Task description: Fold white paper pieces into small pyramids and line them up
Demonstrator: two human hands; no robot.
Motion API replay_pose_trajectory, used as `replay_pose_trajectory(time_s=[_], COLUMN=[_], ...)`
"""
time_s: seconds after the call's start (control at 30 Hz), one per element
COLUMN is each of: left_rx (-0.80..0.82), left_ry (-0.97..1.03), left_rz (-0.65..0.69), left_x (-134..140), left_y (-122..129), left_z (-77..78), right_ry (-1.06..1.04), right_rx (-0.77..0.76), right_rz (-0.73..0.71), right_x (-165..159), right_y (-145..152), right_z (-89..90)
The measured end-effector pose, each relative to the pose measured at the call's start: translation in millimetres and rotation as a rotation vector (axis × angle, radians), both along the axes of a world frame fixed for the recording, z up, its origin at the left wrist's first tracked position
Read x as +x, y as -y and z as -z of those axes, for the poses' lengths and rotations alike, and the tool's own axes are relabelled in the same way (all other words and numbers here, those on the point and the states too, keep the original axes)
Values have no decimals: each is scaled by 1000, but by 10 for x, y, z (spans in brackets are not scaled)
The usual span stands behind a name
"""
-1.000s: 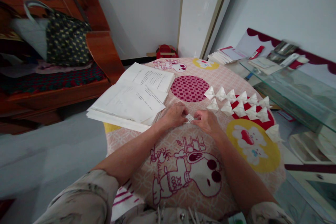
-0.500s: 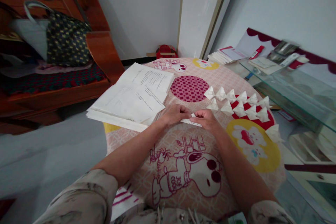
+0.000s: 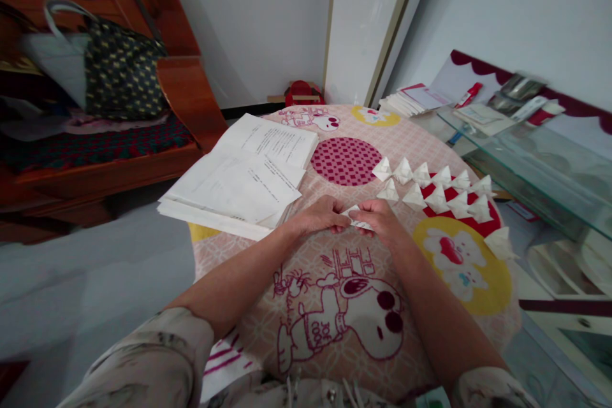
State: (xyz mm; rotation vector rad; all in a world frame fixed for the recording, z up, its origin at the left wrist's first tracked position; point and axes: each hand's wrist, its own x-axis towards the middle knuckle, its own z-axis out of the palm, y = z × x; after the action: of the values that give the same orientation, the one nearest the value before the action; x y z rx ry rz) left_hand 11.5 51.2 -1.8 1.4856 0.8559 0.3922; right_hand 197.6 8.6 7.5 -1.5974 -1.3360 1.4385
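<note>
Left hand (image 3: 325,215) and right hand (image 3: 381,218), fingers of both clamped on small white paper (image 3: 362,225); paper between hands, over patterned worktop (image 3: 268,325); open book (image 3: 224,186) beside left hand; folded paper pieces (image 3: 436,199) beyond right.

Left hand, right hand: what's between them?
In the head view, a piece of white paper lies there, held by the left hand and right hand.

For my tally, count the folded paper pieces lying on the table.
12 folded pieces: six in the far row, five in the near row, one alone at the right edge of the table.
</note>
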Motion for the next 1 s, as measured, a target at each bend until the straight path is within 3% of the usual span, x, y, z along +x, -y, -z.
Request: replay_pose_trajectory(time_s=[0.6,1.0], left_rx=[-200,-212], left_ry=[28,87], left_rz=[40,-110], left_x=[-80,-167], left_y=[-30,-102], left_z=[-61,-43], right_ry=[-67,-150], right_rx=[-22,-4], right_rz=[-13,56], right_x=[19,182], right_y=[40,21], right_z=[-39,16])
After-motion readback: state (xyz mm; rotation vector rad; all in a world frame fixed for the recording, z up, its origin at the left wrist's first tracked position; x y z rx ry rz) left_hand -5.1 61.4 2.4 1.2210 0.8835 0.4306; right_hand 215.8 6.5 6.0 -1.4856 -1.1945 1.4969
